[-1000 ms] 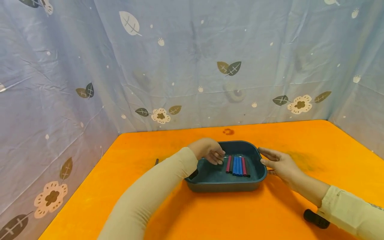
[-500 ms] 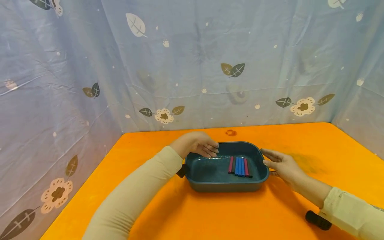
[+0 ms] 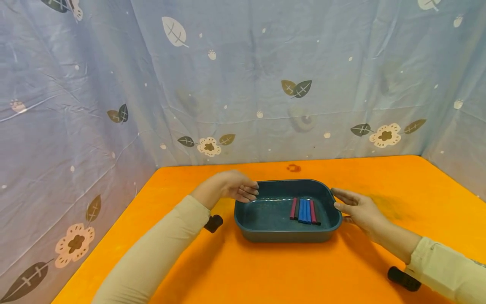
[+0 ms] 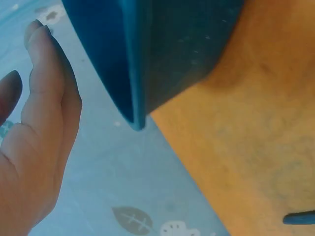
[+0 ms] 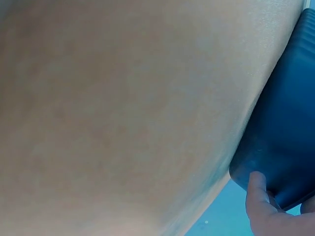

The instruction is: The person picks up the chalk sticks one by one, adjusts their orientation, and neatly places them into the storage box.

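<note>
A dark blue-grey rectangular tray (image 3: pixel 287 236) rests on the orange table. Inside it, toward the right, several slim sticks (image 3: pixel 305 211) in maroon, black and blue lie side by side. My left hand (image 3: pixel 235 185) is over the tray's far left corner, its fingers loosely extended and holding nothing. In the left wrist view this hand (image 4: pixel 47 113) appears beside the tray's rim (image 4: pixel 138 98), with a gap between them. My right hand (image 3: pixel 358 211) touches the tray's right end with extended fingers. One fingertip meets the outer wall (image 5: pixel 280 147) in the right wrist view.
Patterned blue-grey curtains (image 3: pixel 243 84) enclose the back and sides of the orange table (image 3: pixel 265 274). A dark stick (image 4: pixel 299 218) lies on the table in the left wrist view. Black devices (image 3: pixel 214 223) sit at both wrists.
My left hand has moved leftward from over the inside of the tray to its far left corner. The right hand stays at the tray's right end.
</note>
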Demonstrator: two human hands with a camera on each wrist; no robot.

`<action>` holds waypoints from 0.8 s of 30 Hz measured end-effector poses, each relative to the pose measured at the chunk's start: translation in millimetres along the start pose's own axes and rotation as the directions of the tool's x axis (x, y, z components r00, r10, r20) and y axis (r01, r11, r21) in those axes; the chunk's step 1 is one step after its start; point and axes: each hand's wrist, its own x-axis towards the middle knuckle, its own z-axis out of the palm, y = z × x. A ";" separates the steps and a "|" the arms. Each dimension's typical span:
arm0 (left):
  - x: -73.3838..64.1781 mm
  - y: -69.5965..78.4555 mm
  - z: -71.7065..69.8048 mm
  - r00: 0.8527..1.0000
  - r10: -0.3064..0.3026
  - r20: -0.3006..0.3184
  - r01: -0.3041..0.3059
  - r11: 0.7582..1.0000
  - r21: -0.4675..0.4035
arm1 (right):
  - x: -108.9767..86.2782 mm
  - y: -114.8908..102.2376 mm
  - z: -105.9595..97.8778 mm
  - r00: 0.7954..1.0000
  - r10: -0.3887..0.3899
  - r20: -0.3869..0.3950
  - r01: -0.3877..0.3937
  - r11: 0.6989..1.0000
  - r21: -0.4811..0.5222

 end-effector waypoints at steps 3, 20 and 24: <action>-3.3 -6.9 -4.1 1.000 0.018 -0.013 -0.018 1.000 -0.013 | -0.2 -0.3 0.0 1.000 0.000 0.005 0.000 1.000 -0.011; -14.8 -44.5 -28.4 0.991 0.100 -0.093 -0.104 0.994 -0.039 | -0.8 1.4 -0.5 1.000 0.003 0.006 -0.003 0.999 -0.035; -15.3 -54.4 -35.5 0.986 0.116 -0.121 -0.122 0.992 -0.041 | -1.1 0.6 -0.8 1.000 0.000 0.007 0.000 0.999 -0.042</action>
